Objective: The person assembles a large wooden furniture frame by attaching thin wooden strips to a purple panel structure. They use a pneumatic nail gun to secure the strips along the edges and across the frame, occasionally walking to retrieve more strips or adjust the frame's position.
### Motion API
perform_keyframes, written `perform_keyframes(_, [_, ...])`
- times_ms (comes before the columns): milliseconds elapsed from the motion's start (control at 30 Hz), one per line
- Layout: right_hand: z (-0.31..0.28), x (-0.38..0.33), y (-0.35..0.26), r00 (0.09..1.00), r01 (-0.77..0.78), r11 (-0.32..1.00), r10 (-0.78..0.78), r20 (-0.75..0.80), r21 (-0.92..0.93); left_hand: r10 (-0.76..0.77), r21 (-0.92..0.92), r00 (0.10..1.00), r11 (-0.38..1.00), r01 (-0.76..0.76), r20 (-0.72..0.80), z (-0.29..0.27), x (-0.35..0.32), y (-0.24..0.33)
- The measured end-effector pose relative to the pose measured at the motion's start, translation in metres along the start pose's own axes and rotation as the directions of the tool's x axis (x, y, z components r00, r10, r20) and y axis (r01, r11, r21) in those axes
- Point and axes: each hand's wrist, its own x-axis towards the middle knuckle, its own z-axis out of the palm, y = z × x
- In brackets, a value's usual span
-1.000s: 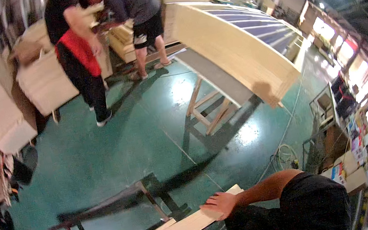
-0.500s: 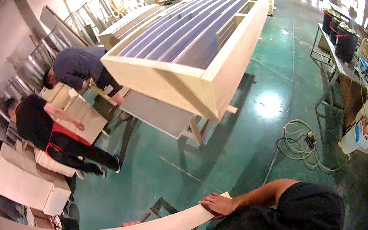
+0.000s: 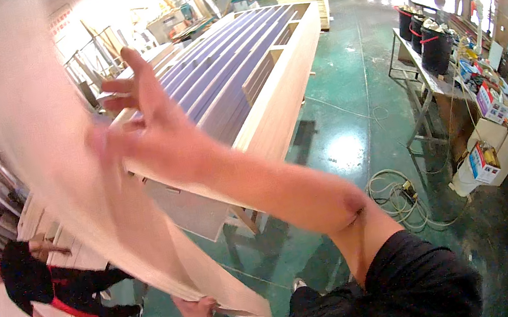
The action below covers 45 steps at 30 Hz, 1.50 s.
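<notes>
A long, pale wooden board (image 3: 58, 151) slants from the upper left down to a point just in front of me, its upper part large and blurred. My left hand (image 3: 198, 309) is closed on its edge near the lower end; part of the fingers is hidden by the wood. My right hand (image 3: 150, 122) is raised at the board's right edge with its fingers spread. The thumb overlaps the board in the picture, and I cannot tell whether it touches. Nothing shows in this hand's grasp.
A large wooden frame (image 3: 277, 134) with purple-blue panels and slats lies on a stand ahead. A co-worker (image 3: 33, 283) in black bends at the left. Coiled hose (image 3: 399, 201) lies on the green floor. A cluttered workbench (image 3: 415, 57) with black buckets (image 3: 436, 49) lines the right.
The board has swung from lying across my front to slanting steeply upward. My right hand has let go of its end and reached up and left. The second co-worker no longer shows.
</notes>
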Motion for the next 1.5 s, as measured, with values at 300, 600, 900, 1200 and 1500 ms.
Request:
perform_keyframes(300, [-0.118, 0.020, 0.059, 0.845, 0.027, 0.999, -0.032, -0.535, -0.016, -0.090, 0.197, 0.812, 0.980, -0.031, 0.576, 0.034, 0.098, -0.003])
perform_keyframes(600, [-0.308, 0.116, 0.171, 0.673, -0.127, 0.983, 0.184, -0.717, 0.134, -0.242, 0.866, 0.832, 0.131, -0.482, 0.500, 0.163, 0.237, 0.032])
perform_keyframes(900, [-0.608, 0.215, 0.273, 0.430, -0.330, 0.919, 0.348, -0.833, 0.213, -0.196, 0.868, 0.849, 0.024, -0.497, 0.491, 0.413, 0.391, -0.027])
perform_keyframes(1200, [-0.821, 0.260, 0.311, 0.409, -0.394, 0.892, 0.384, -0.828, 0.219, -0.284, 0.868, 0.822, 0.118, -0.482, 0.494, 0.607, 0.472, -0.090])
perform_keyframes(1500, [-0.930, 0.291, 0.313, 0.257, -0.649, 0.727, 0.488, -0.834, 0.225, -0.330, 0.844, 0.777, 0.184, -0.504, 0.536, 0.692, 0.519, -0.124])
